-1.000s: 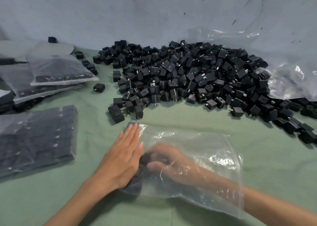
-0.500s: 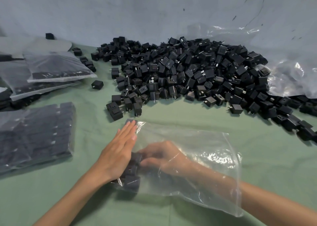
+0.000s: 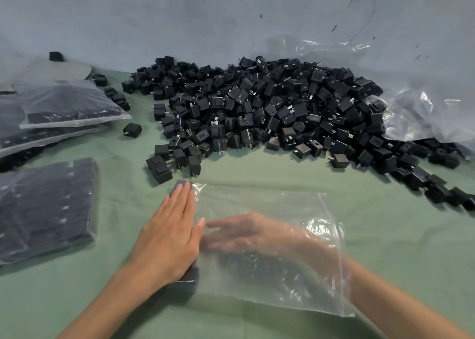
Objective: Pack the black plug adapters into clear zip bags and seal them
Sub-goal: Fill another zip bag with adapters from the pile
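The person's left hand [image 3: 171, 238] lies flat and open, fingers straight and together, pressing down on the left edge of a clear plastic zip bag [image 3: 277, 284] that rests on the green cloth-covered table [image 3: 257, 170]. Under that hand, inside the bag along its left side, sits a row of black cube-shaped plug adapters [image 3: 190, 275]; one end of the row shows just past the fingertips and the other below the heel of the palm.

The right hand [image 3: 244, 233] is inside the bag, the forearm entering through the bag's right edge, where the zip strip runs. Seen through the plastic and somewhat blurred, its fingers look stretched out toward the left hand and the row, with nothing visibly held; its fingertips come close to the left thumb.

Beyond the bag, a large loose pile of black plug adapters [image 3: 257, 107] spreads across the far half of the table and trails off toward the right edge. A single stray black adapter [image 3: 132, 129] lies apart from the pile on its left. A crumpled sheet of clear plastic film [image 3: 424, 112] lies against the pile's right side. On the left, a filled clear bag of neatly rowed adapters [image 3: 46, 205] lies flat, and behind it a stack of more filled clear bags [image 3: 69, 104]. A stained blue-grey wall [image 3: 231, 17] backs the table.
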A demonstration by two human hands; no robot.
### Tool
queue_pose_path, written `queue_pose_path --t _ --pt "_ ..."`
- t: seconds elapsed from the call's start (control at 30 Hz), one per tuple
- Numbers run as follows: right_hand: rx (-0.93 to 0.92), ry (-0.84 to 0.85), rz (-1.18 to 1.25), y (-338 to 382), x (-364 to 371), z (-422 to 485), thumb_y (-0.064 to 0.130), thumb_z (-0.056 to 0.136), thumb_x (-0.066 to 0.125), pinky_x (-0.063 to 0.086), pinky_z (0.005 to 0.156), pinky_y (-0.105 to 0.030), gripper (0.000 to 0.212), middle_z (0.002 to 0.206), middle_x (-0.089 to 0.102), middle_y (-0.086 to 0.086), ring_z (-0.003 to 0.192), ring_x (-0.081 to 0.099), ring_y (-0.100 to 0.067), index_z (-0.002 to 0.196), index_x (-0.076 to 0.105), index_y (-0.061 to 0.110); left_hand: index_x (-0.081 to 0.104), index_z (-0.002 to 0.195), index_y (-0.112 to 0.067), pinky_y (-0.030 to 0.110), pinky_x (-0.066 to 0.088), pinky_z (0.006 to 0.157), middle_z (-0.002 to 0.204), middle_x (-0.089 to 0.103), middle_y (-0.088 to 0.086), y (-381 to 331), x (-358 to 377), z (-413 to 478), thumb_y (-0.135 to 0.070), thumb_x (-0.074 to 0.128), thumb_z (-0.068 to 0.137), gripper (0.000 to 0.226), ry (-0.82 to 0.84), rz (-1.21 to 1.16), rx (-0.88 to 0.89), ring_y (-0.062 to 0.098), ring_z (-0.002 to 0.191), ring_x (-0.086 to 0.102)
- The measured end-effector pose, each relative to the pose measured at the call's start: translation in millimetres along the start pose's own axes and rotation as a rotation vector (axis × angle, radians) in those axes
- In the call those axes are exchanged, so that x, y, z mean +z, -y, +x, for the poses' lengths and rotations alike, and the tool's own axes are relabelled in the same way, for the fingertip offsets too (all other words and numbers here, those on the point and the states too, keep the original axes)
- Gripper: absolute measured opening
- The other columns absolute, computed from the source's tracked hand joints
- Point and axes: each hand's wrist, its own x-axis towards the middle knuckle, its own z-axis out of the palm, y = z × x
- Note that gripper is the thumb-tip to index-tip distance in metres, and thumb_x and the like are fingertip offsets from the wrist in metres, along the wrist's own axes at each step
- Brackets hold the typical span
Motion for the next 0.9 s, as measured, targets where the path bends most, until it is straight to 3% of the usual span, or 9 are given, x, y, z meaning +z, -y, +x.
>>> queue_pose_path --t 0.07,0.13,0.23,0.3,0.33,0.43,0.6,0.73,0.9 --pt "0.034 0.183 -0.069 -12.0 -44.5 -41.8 -0.002 0.094 0.055 0.048 0.100 -0.030 0.037 0.128 0.061 -0.014 0.117 0.060 -0.024 0.130 0.055 0.001 -0.027 0.139 -0.015 0.019 -0.024 0.107 0.155 -0.029 -0.001 0.9 0.5 -0.5 -0.042 0.005 0.097 0.059 0.006 -0.008 -0.001 0.005 0.139 -0.031" --pt "0.217 0.065 -0.011 -18.8 -88.9 -88.3 0.008 0.090 0.063 0.055 0.081 -0.025 0.022 0.105 0.073 -0.008 0.096 0.068 -0.019 0.109 0.073 0.015 -0.028 0.139 -0.016 0.017 -0.028 0.103 0.153 -0.032 -0.002 0.7 1.4 0.0 -0.042 0.002 0.096 0.059 0.002 -0.012 -0.001 0.005 0.137 -0.034" --pt "0.265 -0.725 -0.066 -43.5 -141.1 -113.0 0.006 0.087 0.066 0.049 0.059 -0.014 0.022 0.091 0.074 -0.006 0.079 0.065 -0.018 0.087 0.075 0.026 -0.030 0.137 -0.015 0.018 -0.030 0.102 0.151 -0.034 -0.002 0.1 1.5 -0.1 -0.041 0.002 0.096 0.058 0.004 0.011 0.008 0.006 0.136 -0.036" --pt "0.302 -1.142 -0.306 -66.0 -167.7 -98.2 -0.004 0.086 0.060 0.052 0.077 -0.022 0.032 0.113 0.068 -0.012 0.096 0.063 -0.021 0.104 0.070 0.020 -0.030 0.138 -0.015 0.018 -0.030 0.101 0.151 -0.034 -0.002 -0.1 0.9 0.2 -0.041 0.002 0.096 0.058 0.011 0.013 0.008 0.006 0.136 -0.035" --pt "0.379 -1.150 -0.455 -75.9 -177.3 -89.1 -0.005 0.086 0.059 0.047 0.091 -0.029 0.039 0.124 0.062 -0.013 0.108 0.059 -0.025 0.118 0.065 0.016 -0.030 0.138 -0.015 0.017 -0.030 0.101 0.151 -0.035 -0.002 -0.3 0.3 0.5 -0.041 0.001 0.096 0.058 0.014 0.011 0.008 0.006 0.136 -0.036" --pt "0.575 -0.868 -0.690 -102.6 -192.2 -69.3 0.012 0.090 0.064 0.035 0.105 -0.039 0.049 0.136 0.048 -0.015 0.123 0.046 -0.034 0.137 0.051 0.015 -0.028 0.140 -0.016 0.016 -0.031 0.099 0.151 -0.034 -0.002 -0.4 -1.7 0.3 -0.042 0.000 0.095 0.059 0.034 -0.010 0.008 0.004 0.134 -0.037" --pt "0.628 -0.877 -0.774 -92.6 -178.7 -71.4 0.031 0.096 0.055 0.044 0.085 -0.036 0.041 0.119 0.060 -0.017 0.106 0.058 -0.032 0.132 0.053 0.011 -0.024 0.142 -0.018 0.016 -0.025 0.105 0.154 -0.029 -0.004 1.1 -1.9 0.2 -0.048 -0.006 0.090 0.062 0.031 -0.065 0.007 0.002 0.137 -0.033" --pt "0.314 -0.804 -0.129 -58.8 -118.6 -118.3 0.022 0.099 0.046 0.042 0.043 -0.024 0.022 0.070 0.064 -0.013 0.046 0.054 -0.012 0.101 0.061 0.007 -0.023 0.142 -0.020 0.012 -0.027 0.102 0.153 -0.029 -0.009 2.4 -1.9 0.6 -0.050 -0.011 0.087 0.064 0.026 -0.113 0.007 -0.004 0.134 -0.034" --pt "0.191 -0.200 0.246 -30.0 -53.1 -134.6 0.026 0.088 0.066 0.052 0.065 -0.024 0.029 0.079 0.060 -0.014 0.072 0.061 -0.017 0.117 0.068 0.019 -0.018 0.144 -0.025 0.011 -0.020 0.107 0.154 -0.022 -0.015 1.6 -6.0 0.2 -0.051 -0.021 0.085 0.064 0.025 -0.205 0.003 -0.011 0.133 -0.029"
